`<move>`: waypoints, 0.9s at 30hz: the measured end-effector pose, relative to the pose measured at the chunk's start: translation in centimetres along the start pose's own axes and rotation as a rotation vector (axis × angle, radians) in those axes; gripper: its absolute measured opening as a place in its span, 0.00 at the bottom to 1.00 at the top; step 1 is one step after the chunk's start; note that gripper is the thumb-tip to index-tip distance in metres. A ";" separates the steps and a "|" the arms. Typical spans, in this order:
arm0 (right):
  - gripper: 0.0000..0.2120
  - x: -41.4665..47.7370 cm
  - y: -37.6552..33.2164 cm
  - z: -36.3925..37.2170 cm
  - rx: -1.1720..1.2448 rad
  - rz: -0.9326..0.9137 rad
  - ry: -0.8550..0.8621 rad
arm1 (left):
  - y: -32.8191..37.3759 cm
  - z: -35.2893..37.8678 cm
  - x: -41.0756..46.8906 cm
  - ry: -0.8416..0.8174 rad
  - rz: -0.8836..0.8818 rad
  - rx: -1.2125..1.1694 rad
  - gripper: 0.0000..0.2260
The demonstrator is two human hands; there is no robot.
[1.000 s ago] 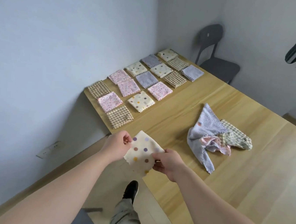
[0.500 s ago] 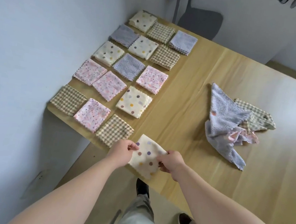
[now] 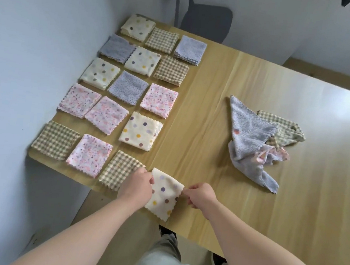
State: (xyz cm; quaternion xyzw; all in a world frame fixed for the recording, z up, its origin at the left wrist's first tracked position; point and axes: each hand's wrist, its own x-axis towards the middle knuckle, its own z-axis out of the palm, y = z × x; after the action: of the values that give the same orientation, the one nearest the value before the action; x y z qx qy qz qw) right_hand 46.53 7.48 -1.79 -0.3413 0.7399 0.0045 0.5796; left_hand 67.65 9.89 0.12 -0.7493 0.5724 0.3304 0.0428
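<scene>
**A:** Where is the cream polka-dot cloth (image 3: 164,196)?

**B:** At the near edge of the wooden table (image 3: 214,119), toward its near left corner. It is folded to a small square with a scalloped hem. Its nearest corner comes almost to the table's rim.

**A:** Who has it?

**B:** Both hands. The left hand (image 3: 138,185) pinches its left side, thumb and fingers closed on the fabric. The right hand (image 3: 201,195) pinches its right corner the same way, fingers curled.

**A:** Is it lying flat?

**B:** I cannot tell whether it rests on the wood or is held just over it.

**A:** What's beside it?

**B:** Just to its left is a folded brown gingham square (image 3: 118,169), whose right corner is under the left hand. That square is the near end of a block of fifteen folded squares (image 3: 131,89), three across and five deep. The block runs along the table's left edge to the far left corner. It has cream dotted, brown gingham, grey and pink speckled squares, set close, some touching.

**A:** And to the right?

**B:** Well apart, toward the middle of the table, is a heap of loose cloths (image 3: 255,140). A grey cloth (image 3: 246,127) lies on top, with a gingham one and a pink one tucked beneath.

**A:** Anything past the table?

**B:** A dark chair (image 3: 205,21) at the far edge, and a pale wall (image 3: 37,53) against the left edge.
</scene>
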 end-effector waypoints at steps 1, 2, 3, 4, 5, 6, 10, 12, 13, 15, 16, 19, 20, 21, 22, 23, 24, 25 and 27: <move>0.03 0.0 0.4 -1.0 0.018 -0.003 0.015 | 1.0 -0.1 0.2 -0.006 0.033 -0.011 0.12; 0.03 -0.1 0.7 -2.1 0.036 -0.007 0.034 | 2.1 -0.2 0.4 -0.019 0.067 -0.019 0.12; 0.03 -0.2 1.1 -3.3 0.053 -0.014 0.058 | 3.4 -0.2 0.7 -0.041 0.105 -0.012 0.12; 0.03 -0.4 1.5 -4.6 0.077 -0.020 0.085 | 4.9 -0.2 0.9 -0.067 0.146 -0.005 0.12; 0.02 -0.7 2.1 -6.2 0.108 -0.026 0.114 | 6.9 -0.1 1.1 -0.098 0.185 -0.001 0.13; 0.01 -1.0 2.6 -7.5 0.137 -0.029 0.135 | 8.6 0.0 1.1 -0.125 0.219 -0.006 0.13; 0.02 -2.2 5.3 -13.4 0.289 -0.070 0.165 | 16.6 1.8 0.8 -0.128 0.336 -0.029 0.12; 0.02 -2.6 6.9 -16.3 0.408 -0.100 0.155 | 20.4 3.1 0.2 -0.106 0.355 -0.077 0.11; 0.02 -2.7 7.8 -18.0 0.478 -0.115 0.150 | 22.3 3.8 -0.1 -0.094 0.358 -0.110 0.11; 0.01 -2.6 9.8 -22.0 0.577 -0.152 0.124 | 26.0 5.9 -1.0 -0.056 0.326 -0.189 0.10; 0.03 -2.4 10.8 -24.1 0.588 -0.176 0.093 | 27.7 7.0 -1.4 -0.031 0.287 -0.237 0.10; 0.05 -1.7 13.3 -29.8 0.551 -0.249 -0.004 | 31.9 9.9 -2.5 0.037 0.137 -0.400 0.10; 0.05 -1.5 14.0 -31.6 0.525 -0.276 -0.030 | 33.4 10.7 -3.1 0.072 0.080 -0.480 0.10; 0.05 -1.2 15.1 -34.0 0.485 -0.300 -0.064 | 35.5 11.8 -4.1 0.126 0.015 -0.584 0.09; 0.05 -1.2 16.1 -36.1 0.445 -0.319 -0.093 | 37.3 12.8 -5.2 0.182 -0.056 -0.703 0.08; 0.06 -1.3 16.8 -37.7 0.412 -0.333 -0.111 | 38.7 13.6 -6.2 0.228 -0.120 -0.806 0.08; 0.06 -1.5 17.6 -39.3 0.391 -0.343 -0.127 | 40.1 14.4 -7.3 0.259 -0.176 -0.895 0.07; 0.06 -1.8 18.3 -41.0 0.372 -0.357 -0.150 | 41.9 15.2 -8.6 0.276 -0.213 -0.957 0.06; 0.06 -2.5 19.4 -43.1 0.332 -0.382 -0.192 | 44.3 16.1 -11.1 0.302 -0.261 -1.051 0.06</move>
State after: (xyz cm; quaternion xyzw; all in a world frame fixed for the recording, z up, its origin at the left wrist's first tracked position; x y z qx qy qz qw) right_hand 0.04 6.24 6.91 -0.3730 0.5944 -0.1937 0.6856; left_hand 19.79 11.08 7.50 -0.7735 0.2331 0.4520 -0.3783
